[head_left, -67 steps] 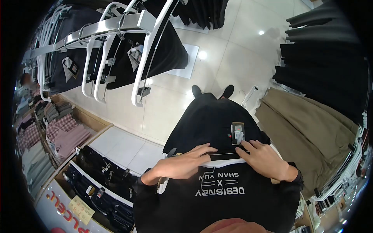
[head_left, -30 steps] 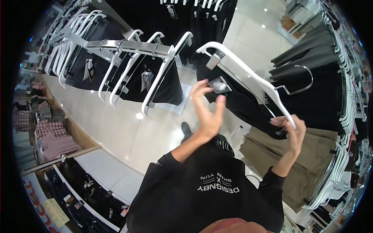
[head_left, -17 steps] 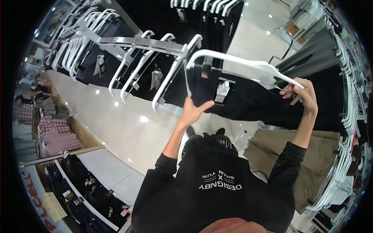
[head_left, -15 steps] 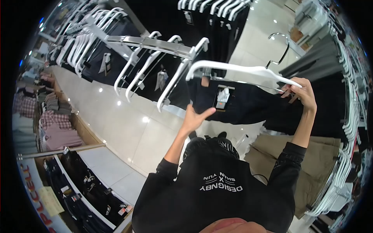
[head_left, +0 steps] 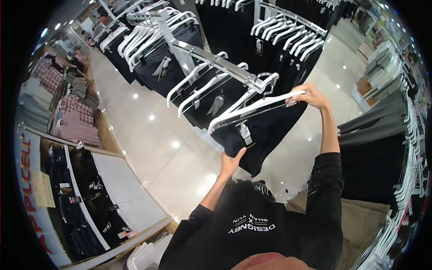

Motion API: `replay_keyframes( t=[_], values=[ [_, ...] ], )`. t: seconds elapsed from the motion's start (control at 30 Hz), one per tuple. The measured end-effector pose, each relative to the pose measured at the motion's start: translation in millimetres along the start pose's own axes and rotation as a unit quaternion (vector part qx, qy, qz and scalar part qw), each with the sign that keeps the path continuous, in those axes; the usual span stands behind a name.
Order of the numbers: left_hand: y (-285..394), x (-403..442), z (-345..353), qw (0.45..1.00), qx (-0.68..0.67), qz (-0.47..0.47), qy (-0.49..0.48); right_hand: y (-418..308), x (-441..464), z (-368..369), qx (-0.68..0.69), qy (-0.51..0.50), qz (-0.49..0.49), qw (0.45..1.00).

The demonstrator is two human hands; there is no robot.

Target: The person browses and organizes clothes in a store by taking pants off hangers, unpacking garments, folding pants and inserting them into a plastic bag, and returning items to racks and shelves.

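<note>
My right hand (head_left: 309,96) is closed on the right end of a white clip hanger (head_left: 258,105). The hanger's hook meets the end of a metal rail (head_left: 225,65); whether it bears weight there, I cannot tell. Black trousers or a similar dark garment (head_left: 270,135) hang from the hanger, with a tag (head_left: 245,134) near the top. Below the tag, my left hand (head_left: 230,164) is at the garment's left edge, thumb spread from the fingers, which are partly hidden. Close behind, other white hangers (head_left: 193,96) with dark garments hang on the same rail.
More racks of dark clothes on white hangers (head_left: 288,38) stand at the back. Grey, black and khaki garments (head_left: 364,216) hang at right. Folded clothes (head_left: 78,126) and a display case (head_left: 130,193) are at left. Glossy floor (head_left: 157,148) lies between. People stand at far upper left.
The view has turned to the right. The held hanger has come from the right to the rail's end, tilting up at its right side. My right hand has moved with it.
</note>
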State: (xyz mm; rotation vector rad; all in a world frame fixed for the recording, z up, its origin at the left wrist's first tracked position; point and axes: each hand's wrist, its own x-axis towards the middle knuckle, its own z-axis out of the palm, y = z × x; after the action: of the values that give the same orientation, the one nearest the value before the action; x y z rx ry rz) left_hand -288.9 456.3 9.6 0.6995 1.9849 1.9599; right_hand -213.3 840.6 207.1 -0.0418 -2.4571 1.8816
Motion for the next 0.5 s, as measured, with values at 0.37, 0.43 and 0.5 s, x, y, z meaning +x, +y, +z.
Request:
replay_keyframes(
  t=[0.37,0.43,0.5],
  values=[
    [-41.0,-5.3,2.1,0.997,0.059,-0.043,-0.021,17.2,32.4,6.6,-0.097,-0.070,-0.009,0.993],
    [-20.4,2.0,5.6,1.000,0.020,0.006,0.005,-10.9,16.9,-3.2,-0.070,-0.039,-0.052,0.995],
    [16.4,6.0,5.9,1.000,-0.013,0.009,-0.005,-14.0,11.0,-21.1,-0.047,-0.032,-0.072,0.996]
  ],
)
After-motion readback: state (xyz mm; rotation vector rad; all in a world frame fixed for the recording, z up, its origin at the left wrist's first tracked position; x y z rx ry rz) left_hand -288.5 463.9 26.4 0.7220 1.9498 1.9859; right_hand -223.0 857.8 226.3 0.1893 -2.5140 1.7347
